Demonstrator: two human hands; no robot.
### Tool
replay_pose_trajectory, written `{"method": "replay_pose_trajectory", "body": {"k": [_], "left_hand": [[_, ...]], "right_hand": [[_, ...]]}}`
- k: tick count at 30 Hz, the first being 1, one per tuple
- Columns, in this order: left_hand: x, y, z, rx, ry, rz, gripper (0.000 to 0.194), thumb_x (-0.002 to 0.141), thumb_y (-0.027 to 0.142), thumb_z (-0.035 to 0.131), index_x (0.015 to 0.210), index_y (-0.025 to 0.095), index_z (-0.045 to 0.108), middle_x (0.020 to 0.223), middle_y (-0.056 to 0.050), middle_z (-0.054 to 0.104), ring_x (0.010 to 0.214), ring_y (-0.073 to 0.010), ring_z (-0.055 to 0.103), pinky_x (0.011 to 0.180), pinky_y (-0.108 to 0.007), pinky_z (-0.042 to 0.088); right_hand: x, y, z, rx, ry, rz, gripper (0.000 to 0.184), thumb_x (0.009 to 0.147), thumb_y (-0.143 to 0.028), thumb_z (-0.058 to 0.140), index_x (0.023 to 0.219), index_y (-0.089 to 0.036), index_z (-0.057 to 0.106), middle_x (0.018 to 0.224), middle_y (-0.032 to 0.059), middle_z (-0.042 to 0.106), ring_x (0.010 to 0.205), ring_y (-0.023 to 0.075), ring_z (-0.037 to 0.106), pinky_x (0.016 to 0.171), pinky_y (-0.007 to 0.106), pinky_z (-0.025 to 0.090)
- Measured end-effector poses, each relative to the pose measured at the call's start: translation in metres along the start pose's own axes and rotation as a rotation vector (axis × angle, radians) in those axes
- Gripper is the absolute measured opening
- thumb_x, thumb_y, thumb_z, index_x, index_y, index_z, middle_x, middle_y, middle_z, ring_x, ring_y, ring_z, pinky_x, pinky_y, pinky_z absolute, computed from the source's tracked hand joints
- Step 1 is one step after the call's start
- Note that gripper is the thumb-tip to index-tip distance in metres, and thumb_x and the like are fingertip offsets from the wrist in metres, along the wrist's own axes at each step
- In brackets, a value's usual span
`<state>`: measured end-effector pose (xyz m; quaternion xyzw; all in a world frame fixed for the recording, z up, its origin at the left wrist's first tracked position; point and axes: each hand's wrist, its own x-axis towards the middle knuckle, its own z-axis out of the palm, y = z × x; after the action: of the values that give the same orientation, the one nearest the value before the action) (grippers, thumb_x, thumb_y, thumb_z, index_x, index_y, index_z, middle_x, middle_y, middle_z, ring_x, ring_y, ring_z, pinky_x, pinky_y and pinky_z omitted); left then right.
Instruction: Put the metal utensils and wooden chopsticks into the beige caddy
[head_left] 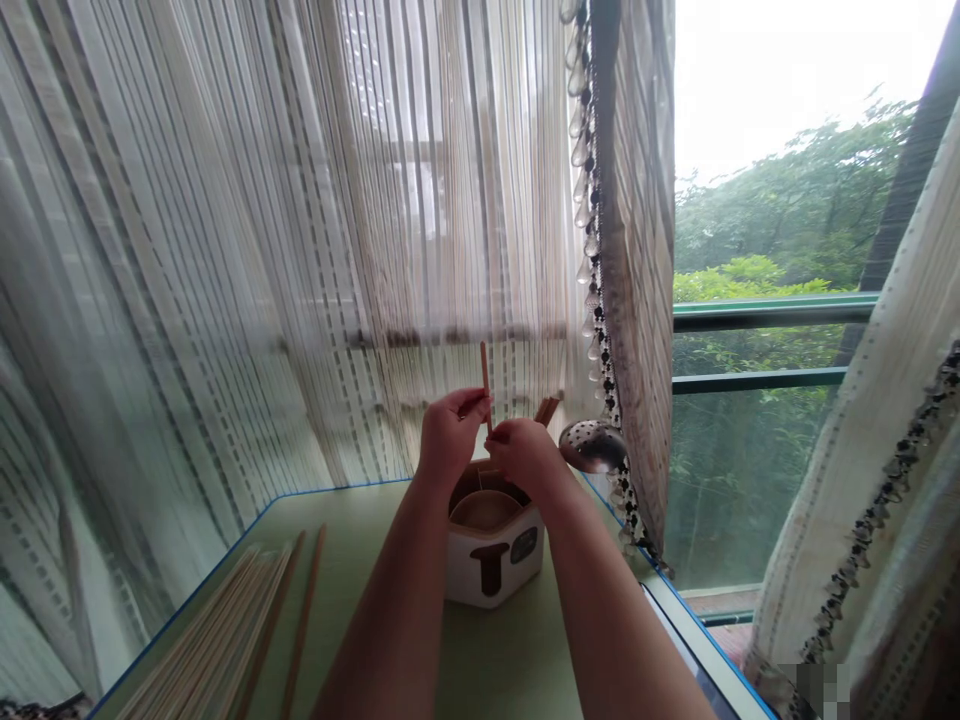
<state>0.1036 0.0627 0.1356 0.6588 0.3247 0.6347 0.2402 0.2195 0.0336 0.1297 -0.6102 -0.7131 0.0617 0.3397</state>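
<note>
A brown wooden chopstick (484, 368) stands nearly upright above the back of a white utensil holder (495, 575). The fingers of my left hand (452, 428) pinch it around its middle. Lower down, my right hand (525, 458) has its fingertips closed on the same stick near its bottom end, which is partly hidden. The holder has a brown inside with compartments. Behind my right hand, more brown sticks (549, 408) rise from it, and a metal slotted spoon (592, 446) shows its bowl to the right.
On the green table (360, 520) at left lies a bundle of pale thin sticks (217, 620), with two brown chopsticks (304, 620) beside it. A flat screen-like device (686, 650) lies along the right edge. Sheer curtains (300, 250) hang behind, and an uncovered window is at right.
</note>
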Motion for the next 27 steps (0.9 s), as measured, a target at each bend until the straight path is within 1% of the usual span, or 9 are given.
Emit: {"method": "replay_pose_trajectory", "body": {"k": [3,7,10,12,15,18,21,24,27], "left_hand": [[0.001,-0.007,0.000,0.032,-0.006,-0.026,0.026,0.073,0.033,0.063,0.091,0.015,0.068,0.082,-0.007,0.070,0.074,-0.0180,0.066,0.071,-0.032,0.054],[0.002,-0.014,-0.001,0.038,-0.012,-0.045,0.026,0.073,0.034,0.062,0.088,0.014,0.067,0.079,-0.007,0.070,0.070,-0.0174,0.066,0.068,-0.031,0.054],[0.002,-0.017,-0.001,0.046,-0.041,-0.046,0.025,0.072,0.034,0.063,0.086,0.014,0.066,0.077,-0.007,0.069,0.068,-0.0165,0.065,0.066,-0.030,0.053],[0.001,-0.019,-0.002,0.064,-0.051,-0.046,0.024,0.072,0.033,0.062,0.085,0.014,0.065,0.076,-0.006,0.068,0.067,-0.0160,0.064,0.065,-0.029,0.053],[0.000,-0.019,-0.002,0.093,-0.070,-0.048,0.023,0.073,0.034,0.062,0.085,0.013,0.064,0.076,-0.006,0.067,0.067,-0.0156,0.063,0.064,-0.029,0.052],[-0.001,-0.018,0.000,0.144,-0.119,-0.029,0.025,0.074,0.033,0.060,0.089,0.014,0.065,0.079,-0.007,0.068,0.068,-0.0156,0.063,0.065,-0.029,0.051],[-0.004,-0.015,0.005,0.225,-0.177,0.017,0.024,0.076,0.031,0.058,0.093,0.015,0.067,0.081,-0.006,0.069,0.070,-0.0157,0.062,0.067,-0.028,0.050],[-0.009,-0.012,0.012,0.302,-0.221,0.049,0.020,0.076,0.027,0.057,0.088,0.017,0.069,0.081,-0.005,0.069,0.071,-0.0157,0.062,0.069,-0.028,0.048],[-0.013,-0.011,0.021,0.348,-0.271,0.056,0.018,0.076,0.026,0.057,0.086,0.018,0.069,0.080,-0.004,0.069,0.071,-0.0157,0.062,0.069,-0.027,0.047]], "right_hand": [[0.002,0.000,0.004,-0.033,-0.024,0.031,0.014,0.074,-0.022,0.060,0.079,-0.019,0.072,0.074,0.0062,0.069,0.072,0.0163,0.062,0.064,0.024,0.042],[0.004,0.002,0.010,-0.062,-0.044,0.062,0.016,0.070,-0.019,0.061,0.082,-0.018,0.073,0.080,0.0081,0.070,0.075,0.0176,0.063,0.064,0.024,0.041],[0.002,0.001,0.008,-0.046,-0.006,0.063,0.018,0.072,-0.022,0.059,0.084,-0.017,0.072,0.083,0.0092,0.070,0.080,0.0182,0.063,0.067,0.024,0.041],[-0.003,-0.003,-0.001,-0.044,0.007,0.072,0.020,0.072,-0.021,0.058,0.086,-0.015,0.071,0.083,0.0099,0.070,0.081,0.0186,0.063,0.068,0.024,0.042],[-0.019,-0.012,-0.029,-0.025,-0.030,0.071,0.020,0.070,-0.021,0.060,0.086,-0.014,0.071,0.076,0.0092,0.069,0.074,0.0188,0.063,0.063,0.024,0.044],[-0.038,-0.018,-0.065,0.117,0.123,-0.007,0.023,0.077,-0.026,0.053,0.089,-0.017,0.070,0.070,0.0059,0.068,0.066,0.0155,0.063,0.061,0.024,0.045],[-0.046,-0.013,-0.088,0.262,0.260,-0.031,0.025,0.077,-0.031,0.053,0.088,-0.016,0.069,0.071,0.0057,0.068,0.062,0.0146,0.062,0.057,0.024,0.046],[-0.044,-0.001,-0.095,0.449,0.382,0.001,0.028,0.075,-0.036,0.056,0.089,-0.015,0.068,0.071,0.0063,0.068,0.059,0.0152,0.062,0.051,0.024,0.047],[-0.040,0.006,-0.094,0.619,0.437,0.026,0.030,0.074,-0.038,0.058,0.091,-0.015,0.066,0.073,0.0067,0.067,0.059,0.0158,0.062,0.046,0.023,0.048]]}}
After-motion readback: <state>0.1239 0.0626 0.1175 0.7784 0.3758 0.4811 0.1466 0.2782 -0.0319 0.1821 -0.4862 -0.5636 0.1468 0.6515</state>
